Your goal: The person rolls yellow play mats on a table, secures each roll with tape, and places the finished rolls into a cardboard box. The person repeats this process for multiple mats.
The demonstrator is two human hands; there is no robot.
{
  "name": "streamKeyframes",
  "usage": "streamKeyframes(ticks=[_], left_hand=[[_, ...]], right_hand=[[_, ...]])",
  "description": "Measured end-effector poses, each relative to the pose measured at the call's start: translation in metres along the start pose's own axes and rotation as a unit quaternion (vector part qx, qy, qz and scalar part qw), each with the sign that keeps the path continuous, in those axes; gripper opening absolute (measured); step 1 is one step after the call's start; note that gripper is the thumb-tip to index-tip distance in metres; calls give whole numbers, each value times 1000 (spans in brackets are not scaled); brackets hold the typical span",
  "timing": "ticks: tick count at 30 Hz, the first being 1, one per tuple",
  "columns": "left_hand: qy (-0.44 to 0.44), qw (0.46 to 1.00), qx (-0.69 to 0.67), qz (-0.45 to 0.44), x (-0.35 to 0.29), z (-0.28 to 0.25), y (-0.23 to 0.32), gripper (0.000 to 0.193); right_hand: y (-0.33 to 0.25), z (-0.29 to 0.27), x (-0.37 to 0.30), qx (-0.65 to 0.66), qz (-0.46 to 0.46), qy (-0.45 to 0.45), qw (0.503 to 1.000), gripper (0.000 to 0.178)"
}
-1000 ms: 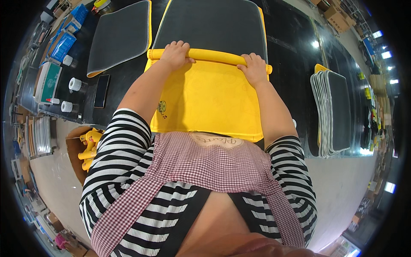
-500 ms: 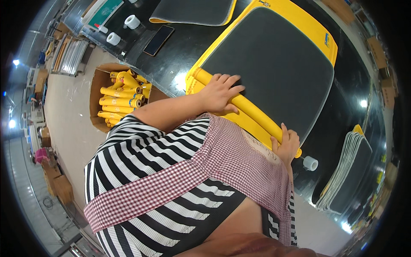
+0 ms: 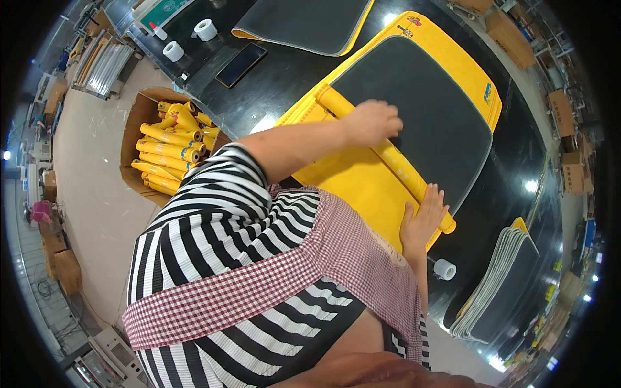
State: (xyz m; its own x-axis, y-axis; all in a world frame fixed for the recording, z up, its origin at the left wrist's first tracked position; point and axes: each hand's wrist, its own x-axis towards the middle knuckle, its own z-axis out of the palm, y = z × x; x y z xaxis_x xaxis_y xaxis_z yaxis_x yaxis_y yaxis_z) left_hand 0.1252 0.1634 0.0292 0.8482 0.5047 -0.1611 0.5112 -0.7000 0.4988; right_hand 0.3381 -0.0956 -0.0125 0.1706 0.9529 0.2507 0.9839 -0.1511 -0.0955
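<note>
A mat with a dark grey underside and yellow face lies partly rolled on the black table. Its rolled part, a yellow roll, runs slantwise across it. My left hand is over the upper left part of the roll, its fingers blurred by motion and partly bent. Against the roll's lower right end lies my right hand, fingers stretched out and thumb apart. Beneath, on my side of the roll, shows the yellow surface of another mat.
Left of the table stands a cardboard box of yellow rolls. A phone, tape rolls and a folded dark mat lie farther off. At right are another tape roll and a stack of mats.
The roll has moved away from me over the dark mat, baring more yellow beneath. My left hand has shifted right and away; my right hand's fingers have straightened.
</note>
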Motion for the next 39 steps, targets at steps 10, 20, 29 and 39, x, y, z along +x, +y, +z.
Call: streamKeyframes(ticks=[10,20,29,39], left_hand=[[90,987,134,13,83,-5,19,80],[236,961,124,74,130,-6,-13,49],[135,973,182,52,116,-30,-6,60],[84,984,136,73,-80,21,37,63]], right_hand=[[58,-6,138,66,114,-95,987,57],[79,33,185,-1,1,21,1000,74],[66,-6,193,19,7,-52,998,55],[-8,-40,11,86,-25,-92,992,59]])
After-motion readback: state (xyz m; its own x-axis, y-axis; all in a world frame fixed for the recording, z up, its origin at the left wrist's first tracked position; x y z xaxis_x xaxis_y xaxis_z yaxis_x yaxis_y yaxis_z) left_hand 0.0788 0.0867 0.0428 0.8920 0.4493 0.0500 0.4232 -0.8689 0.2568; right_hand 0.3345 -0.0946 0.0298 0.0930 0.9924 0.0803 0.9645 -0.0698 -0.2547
